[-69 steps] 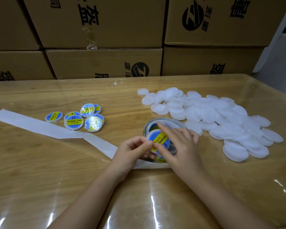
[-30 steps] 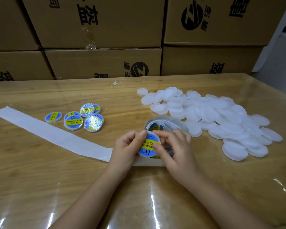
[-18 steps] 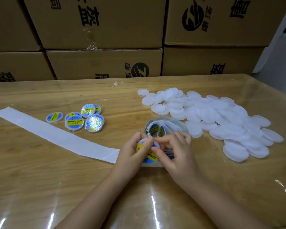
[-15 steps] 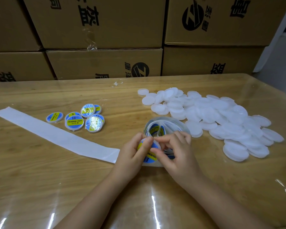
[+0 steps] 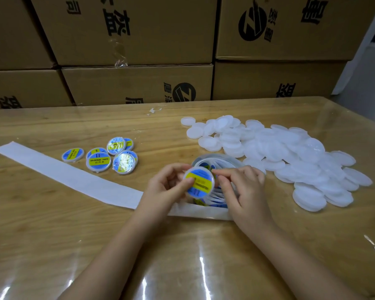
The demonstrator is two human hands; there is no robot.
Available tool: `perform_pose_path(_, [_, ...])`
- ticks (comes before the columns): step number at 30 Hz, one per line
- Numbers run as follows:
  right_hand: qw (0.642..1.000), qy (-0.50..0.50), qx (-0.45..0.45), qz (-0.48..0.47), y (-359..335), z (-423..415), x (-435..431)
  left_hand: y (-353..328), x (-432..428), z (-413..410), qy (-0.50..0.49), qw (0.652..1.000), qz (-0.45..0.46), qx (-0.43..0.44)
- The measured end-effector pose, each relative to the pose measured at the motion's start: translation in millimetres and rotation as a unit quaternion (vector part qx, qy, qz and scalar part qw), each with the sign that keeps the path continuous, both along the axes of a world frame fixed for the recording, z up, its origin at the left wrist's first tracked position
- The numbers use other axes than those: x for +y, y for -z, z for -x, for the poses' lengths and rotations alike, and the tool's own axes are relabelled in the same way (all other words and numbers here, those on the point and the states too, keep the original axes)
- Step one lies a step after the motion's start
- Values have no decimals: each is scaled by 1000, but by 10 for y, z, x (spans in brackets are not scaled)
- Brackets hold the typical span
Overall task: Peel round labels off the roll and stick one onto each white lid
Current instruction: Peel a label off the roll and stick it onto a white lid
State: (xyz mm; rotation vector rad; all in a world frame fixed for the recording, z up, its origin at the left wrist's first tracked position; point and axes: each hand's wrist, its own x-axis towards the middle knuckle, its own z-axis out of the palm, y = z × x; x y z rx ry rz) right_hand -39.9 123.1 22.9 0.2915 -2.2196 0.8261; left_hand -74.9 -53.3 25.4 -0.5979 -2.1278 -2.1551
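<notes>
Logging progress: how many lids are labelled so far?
8: seven in the overlapping cluster at left, more possibly hidden; one lid held by left hand and right hand.

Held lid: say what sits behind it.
The label roll stands behind the lid, which the left hand and right hand hold between them. Lid and hands cover the roll's near side and middle.
</notes>
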Motion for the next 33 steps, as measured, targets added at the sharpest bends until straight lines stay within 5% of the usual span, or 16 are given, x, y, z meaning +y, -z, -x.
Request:
perform_pose_path(5, [998,50,19,-41,-10,91,217,46,-450,331,-274,961,-19,-28])
perform_pose_path(9, [989,105,-22,97,63,218,430,246,-792,511,-403,903,115,-99])
perform_pose_path(14, [968,115,-122,187,201,344,575,300,-807,564,-414,886,161,-134])
perform_pose_path(19, [951,124,-176,224,253,393,635,274,-683,451,-401,862,310,-10])
perform_pose_path(24, [948,159,-198,190,279,418,678,280,-587,370,-346,770,535,26])
perform_pose_path(33, [947,174,-262,63,341,422,718,362,-614,397,-290,769,570,5])
